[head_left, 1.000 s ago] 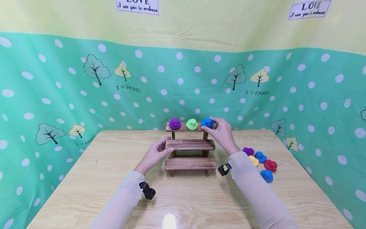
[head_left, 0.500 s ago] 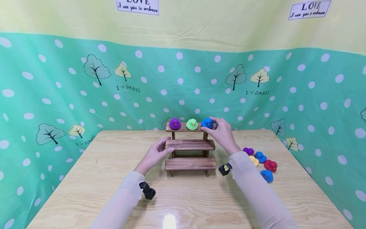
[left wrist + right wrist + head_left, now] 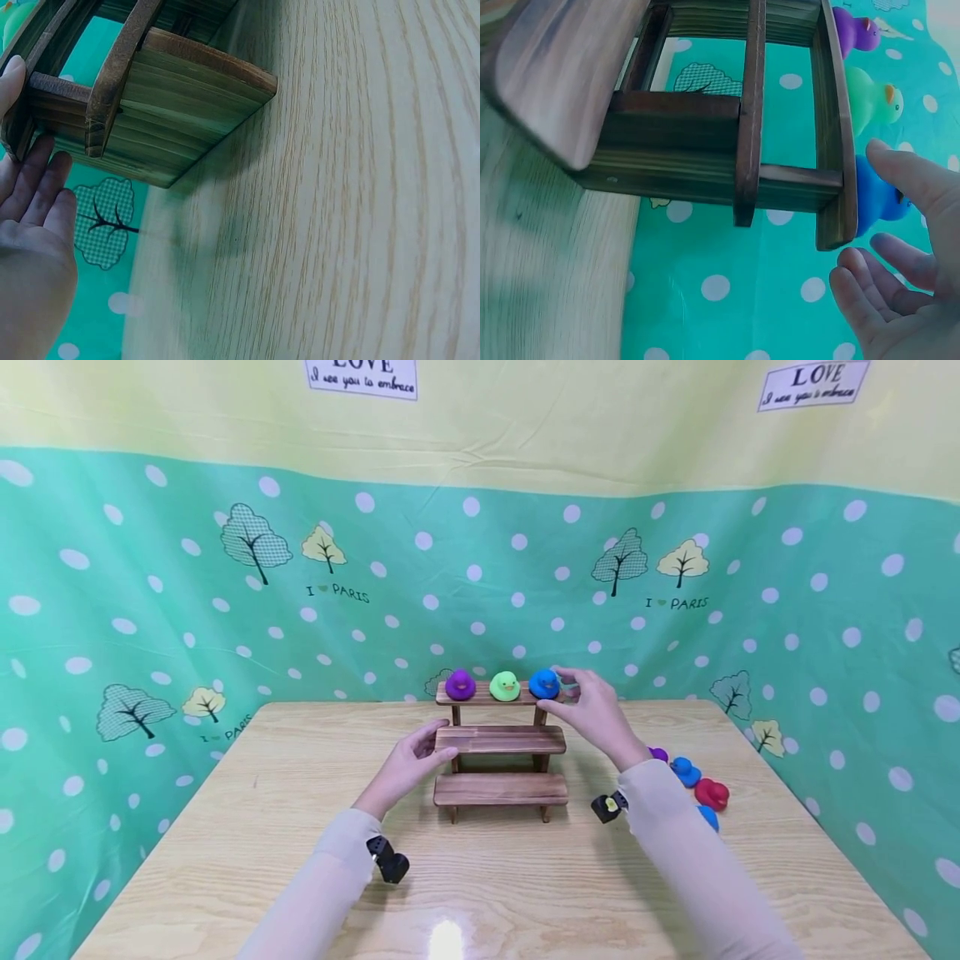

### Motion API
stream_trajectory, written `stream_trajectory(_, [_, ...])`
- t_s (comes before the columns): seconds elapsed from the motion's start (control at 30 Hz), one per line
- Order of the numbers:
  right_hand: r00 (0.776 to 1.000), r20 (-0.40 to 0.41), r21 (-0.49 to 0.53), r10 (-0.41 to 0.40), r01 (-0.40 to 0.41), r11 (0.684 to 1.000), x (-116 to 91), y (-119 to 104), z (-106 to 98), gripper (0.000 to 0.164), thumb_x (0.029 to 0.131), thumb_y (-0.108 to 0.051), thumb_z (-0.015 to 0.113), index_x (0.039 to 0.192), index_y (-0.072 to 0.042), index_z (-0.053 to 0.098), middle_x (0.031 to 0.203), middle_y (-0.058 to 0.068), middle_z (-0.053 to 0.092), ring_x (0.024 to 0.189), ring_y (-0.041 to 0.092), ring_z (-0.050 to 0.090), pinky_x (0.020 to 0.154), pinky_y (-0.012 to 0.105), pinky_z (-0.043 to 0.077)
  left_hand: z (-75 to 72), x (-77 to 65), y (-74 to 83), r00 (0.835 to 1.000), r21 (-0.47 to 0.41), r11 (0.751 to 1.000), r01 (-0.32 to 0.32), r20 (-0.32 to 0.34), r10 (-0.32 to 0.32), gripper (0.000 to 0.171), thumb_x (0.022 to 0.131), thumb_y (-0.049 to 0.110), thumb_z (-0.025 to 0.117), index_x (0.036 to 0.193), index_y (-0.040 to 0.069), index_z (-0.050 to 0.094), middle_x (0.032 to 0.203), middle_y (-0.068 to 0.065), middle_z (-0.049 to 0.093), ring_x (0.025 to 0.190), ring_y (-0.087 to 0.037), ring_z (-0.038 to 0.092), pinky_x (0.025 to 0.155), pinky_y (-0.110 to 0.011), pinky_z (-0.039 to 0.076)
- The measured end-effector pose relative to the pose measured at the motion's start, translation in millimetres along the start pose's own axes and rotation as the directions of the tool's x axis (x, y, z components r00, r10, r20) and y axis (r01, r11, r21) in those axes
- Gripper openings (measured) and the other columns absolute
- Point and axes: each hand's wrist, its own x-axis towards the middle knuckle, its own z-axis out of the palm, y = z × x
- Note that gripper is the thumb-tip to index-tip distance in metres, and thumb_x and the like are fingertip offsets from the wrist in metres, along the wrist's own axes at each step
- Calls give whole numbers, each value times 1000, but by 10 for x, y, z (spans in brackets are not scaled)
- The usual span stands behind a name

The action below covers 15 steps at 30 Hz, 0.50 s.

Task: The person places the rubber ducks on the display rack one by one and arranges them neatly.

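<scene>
A three-tier wooden stand (image 3: 501, 740) is upright on the table. On its top tier sit a purple rubber duck (image 3: 461, 685), a green rubber duck (image 3: 505, 687) and, at the right end, a blue rubber duck (image 3: 544, 684). My left hand (image 3: 405, 766) holds the left end of the middle tier, thumb in front and fingers behind, as the left wrist view also shows. Just right of the blue duck is my right hand (image 3: 596, 714), its thumb and fingers spread apart. In the right wrist view a gap shows between these fingers and the blue duck (image 3: 874, 196).
Right of the stand, loose ducks lie on the wooden table (image 3: 300, 793): a purple one (image 3: 659, 754), a blue one (image 3: 686, 772), a red one (image 3: 712, 794) and another blue one partly behind my right sleeve (image 3: 675, 835). A green dotted curtain (image 3: 397, 577) hangs behind the table.
My right hand has let go of the blue duck and drawn slightly right, its sleeve now covering the yellow duck. The left hand and the stand have stayed put.
</scene>
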Motion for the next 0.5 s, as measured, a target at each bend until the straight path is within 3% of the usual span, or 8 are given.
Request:
stream_trajectory(0.3, [999, 32, -43, 8, -6, 999, -125, 89, -157, 71, 87, -38, 79, 144, -7, 52, 134, 15, 57, 112, 31, 58, 89, 46, 55, 9, -3, 28, 1000, 3, 1000, 25, 9, -25, 73, 94, 26, 73, 154, 5, 37, 155, -24, 37, 140, -40, 39, 116, -48, 31])
stream_trajectory(0.5, [998, 56, -75, 11, -7, 997, -204, 171, -278, 71, 89, -43, 77, 144, -7, 51, 136, 13, 56, 114, 32, 58, 88, 47, 55, 13, -95, 253, 999, 15, 1000, 25, 25, -26, 70, 96, 21, 71, 153, 0, 37, 153, -26, 38, 138, -41, 41, 115, -47, 34])
